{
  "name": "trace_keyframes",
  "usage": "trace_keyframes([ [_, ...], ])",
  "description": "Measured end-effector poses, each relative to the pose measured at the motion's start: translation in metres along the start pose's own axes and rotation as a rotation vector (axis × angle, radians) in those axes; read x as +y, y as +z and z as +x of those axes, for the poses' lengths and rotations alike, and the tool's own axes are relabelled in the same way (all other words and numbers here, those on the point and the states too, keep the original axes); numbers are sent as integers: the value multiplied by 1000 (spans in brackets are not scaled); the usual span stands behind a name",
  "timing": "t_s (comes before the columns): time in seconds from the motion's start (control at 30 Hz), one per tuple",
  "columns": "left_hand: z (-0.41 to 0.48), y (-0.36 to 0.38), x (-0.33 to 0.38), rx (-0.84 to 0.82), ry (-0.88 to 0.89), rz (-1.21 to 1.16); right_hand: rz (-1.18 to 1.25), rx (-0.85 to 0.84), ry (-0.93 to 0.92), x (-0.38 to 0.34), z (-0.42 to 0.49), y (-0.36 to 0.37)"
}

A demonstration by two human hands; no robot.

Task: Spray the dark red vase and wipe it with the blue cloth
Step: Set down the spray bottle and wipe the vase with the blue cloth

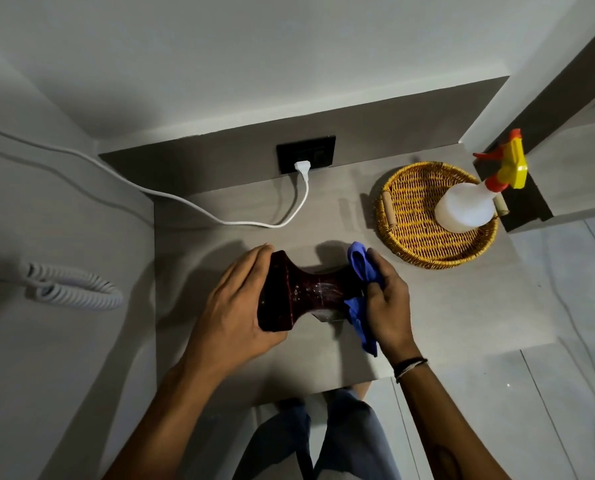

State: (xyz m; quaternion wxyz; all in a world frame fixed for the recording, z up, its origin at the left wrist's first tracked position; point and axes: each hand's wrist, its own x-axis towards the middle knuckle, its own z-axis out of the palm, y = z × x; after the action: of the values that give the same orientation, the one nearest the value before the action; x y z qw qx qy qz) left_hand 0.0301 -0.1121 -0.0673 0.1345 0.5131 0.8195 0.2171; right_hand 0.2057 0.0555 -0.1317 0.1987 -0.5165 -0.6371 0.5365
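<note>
The dark red vase (310,289) lies sideways above the grey desk, its narrow waist glistening with droplets. My left hand (235,306) grips its wide left end. My right hand (388,299) holds the blue cloth (360,292) bunched against the vase's right end, which the cloth hides. The spray bottle (469,206), white with a yellow and orange trigger head, stands in the wicker tray at the back right, apart from both hands.
The round wicker tray (410,237) sits at the desk's right rear. A white cable (289,216) runs from a plug in the black wall socket (306,154) across the desk to the left. A coiled cord (71,289) lies on the lower surface at left. The desk's front edge (323,393) is near my knees.
</note>
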Motion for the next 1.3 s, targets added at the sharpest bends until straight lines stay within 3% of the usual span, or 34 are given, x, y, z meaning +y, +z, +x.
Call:
trace_keyframes([
  [0.07, -1, 1, -5, 6, -32, -12, -95, 83, -169, -12, -18, 1],
  [0.13, -2, 2, -7, 10, -66, -42, -106, 42, -368, -27, -40, 8],
  [0.2, 0, 6, -6, 35, -63, -108, -113, -178, -536, -39, -64, 22],
  [0.27, 2, 9, -7, 88, -5, -100, -272, -413, -638, -37, -79, 35],
  [0.3, 3, 9, -10, 104, 9, -74, -381, -436, -680, -28, -78, 37],
  [0.4, 1, 1, -15, 52, -38, -49, -672, -332, -548, 0, -51, 22],
  [0.5, 4, 2, -6, 38, -18, -41, -699, -325, -318, 8, -32, 4],
  [0.6, 8, 7, -1, 41, -67, -47, -396, -323, -400, -15, -58, 27],
  [0.7, -1, 8, -8, 90, -143, -202, -165, -365, -587, -40, -93, 57],
  [0.8, -2, 6, -18, 88, -93, -160, -236, -395, -690, -26, -78, 55],
  [0.9, 6, 1, -20, 38, -94, -76, -433, -325, -485, 8, -40, 22],
  [1.0, 6, 1, -14, 50, -56, -98, -535, -250, -394, 18, -23, 2],
  [1.2, 8, 3, -8, 95, -59, -97, -217, -366, -594, -25, -77, 62],
  [1.3, 4, 0, -16, 111, -19, -59, -350, -345, -702, -7, -64, 53],
])
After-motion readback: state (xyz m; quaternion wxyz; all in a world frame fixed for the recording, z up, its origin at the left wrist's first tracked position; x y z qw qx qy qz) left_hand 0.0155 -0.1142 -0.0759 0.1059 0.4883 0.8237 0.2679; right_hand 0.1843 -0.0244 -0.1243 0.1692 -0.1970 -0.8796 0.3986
